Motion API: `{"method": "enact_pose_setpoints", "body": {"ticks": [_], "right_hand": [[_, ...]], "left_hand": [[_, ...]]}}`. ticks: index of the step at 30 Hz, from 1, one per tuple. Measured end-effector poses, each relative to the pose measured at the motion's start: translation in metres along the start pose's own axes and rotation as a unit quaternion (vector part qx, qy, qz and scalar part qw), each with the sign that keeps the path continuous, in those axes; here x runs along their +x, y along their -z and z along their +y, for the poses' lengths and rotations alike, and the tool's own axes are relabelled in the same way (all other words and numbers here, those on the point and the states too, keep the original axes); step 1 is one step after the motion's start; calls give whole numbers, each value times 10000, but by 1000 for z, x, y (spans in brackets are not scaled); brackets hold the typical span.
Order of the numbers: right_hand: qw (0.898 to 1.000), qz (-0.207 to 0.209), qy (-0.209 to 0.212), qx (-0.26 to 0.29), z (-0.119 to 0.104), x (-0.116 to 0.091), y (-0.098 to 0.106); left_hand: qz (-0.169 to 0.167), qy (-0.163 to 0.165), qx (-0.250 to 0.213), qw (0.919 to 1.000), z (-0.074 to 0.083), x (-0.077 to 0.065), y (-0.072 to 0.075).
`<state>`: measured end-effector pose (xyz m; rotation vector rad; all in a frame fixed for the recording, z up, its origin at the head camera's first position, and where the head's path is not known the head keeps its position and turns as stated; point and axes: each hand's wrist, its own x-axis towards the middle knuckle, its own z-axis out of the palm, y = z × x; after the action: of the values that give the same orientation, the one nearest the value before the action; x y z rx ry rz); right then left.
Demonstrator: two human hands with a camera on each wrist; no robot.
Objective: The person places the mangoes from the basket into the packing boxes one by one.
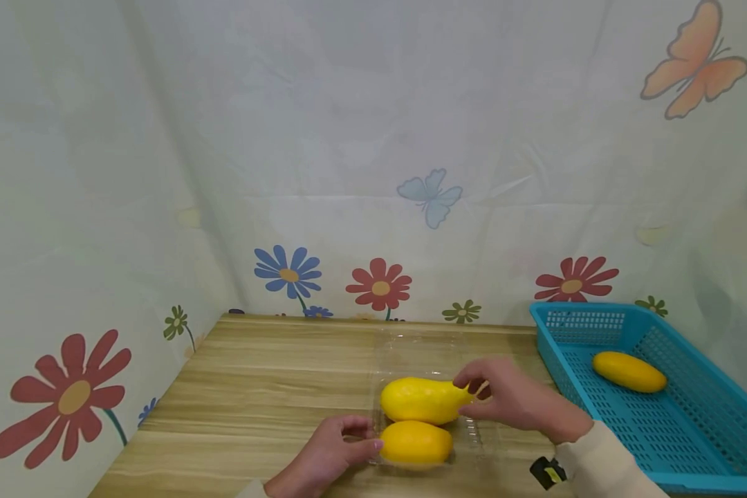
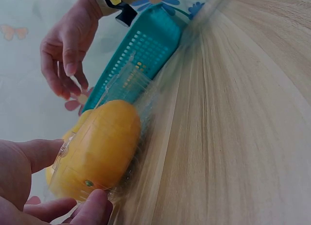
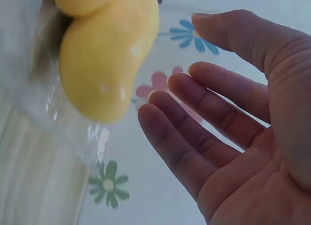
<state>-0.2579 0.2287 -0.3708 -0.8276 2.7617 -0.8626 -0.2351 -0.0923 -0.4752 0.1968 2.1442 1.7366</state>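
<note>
A clear plastic clamshell container [image 1: 473, 434] lies on the table with its lid [image 1: 420, 349] folded back. Inside are a yellow pear-shaped squash [image 1: 418, 401], narrow end to the right, and nearer me a yellow oval fruit [image 1: 416, 444] with a small green stem spot in the left wrist view. My left hand [image 1: 336, 446] holds the container's left end, thumb at the rim and fingertips low on its side [image 2: 73, 154]. Just off the squash's narrow end is my right hand [image 1: 504, 394], fingers relaxed and apart from it in the right wrist view [image 3: 218, 118].
To the right stands a blue plastic basket [image 1: 588, 415] with perforated sides, holding another yellow oval fruit [image 1: 629, 371]. Wood-grain tabletop [image 1: 255, 373] extends left of the container. A curtain [image 1: 324, 138] printed with flowers and butterflies hangs behind the table's far edge.
</note>
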Motion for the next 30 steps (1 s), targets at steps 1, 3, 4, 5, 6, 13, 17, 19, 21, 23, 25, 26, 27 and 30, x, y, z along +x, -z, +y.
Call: {"method": "enact_pose_setpoints", "body": {"ticks": [1,3,4,5,6,13,17,19,21,23,25,26,27,30], "right_hand": [[10000,52,-47,-57,2,-2,4],[9995,169,-186,-202,5,-6,13],[9988,239,-272,-320,6,-8,17],[9979,319,-354,-430,7,-10,22],[9970,412,-379,-543,9,-12,26],[9886,1061,-437,-974,21,-28,53],[9836,1268,-505,-1178,30,-35,64],[9816,1332,-588,-1237,34,-37,69],[9803,1340,-667,-1285,38,-39,74],[9792,1342,-753,-1322,42,-42,79],[9780,1351,-803,-1373,47,-44,85],[9776,1354,-827,-1384,51,-46,88],[9770,1369,-881,-1379,55,-47,91],[9747,1425,-989,-1409,67,-52,99]], "left_hand": [[3,3,5,10000,0,0,0],[11,10,8,10000,1,0,0],[14,4,24,10000,1,0,0],[19,-7,39,10000,1,0,0],[26,-20,59,10000,2,0,0],[13,-139,1,9999,1,-1,-1],[-12,-160,-19,9999,1,-2,-1],[-17,-170,-14,9999,1,-2,-1],[-15,-181,0,9998,1,-2,-1],[-3,-186,19,9998,1,-2,-1],[7,-170,26,9999,1,-2,-1],[14,-167,38,9999,1,-2,-1],[14,-166,37,9999,1,-2,-1],[-4,-170,25,9999,1,-1,-1]]}}
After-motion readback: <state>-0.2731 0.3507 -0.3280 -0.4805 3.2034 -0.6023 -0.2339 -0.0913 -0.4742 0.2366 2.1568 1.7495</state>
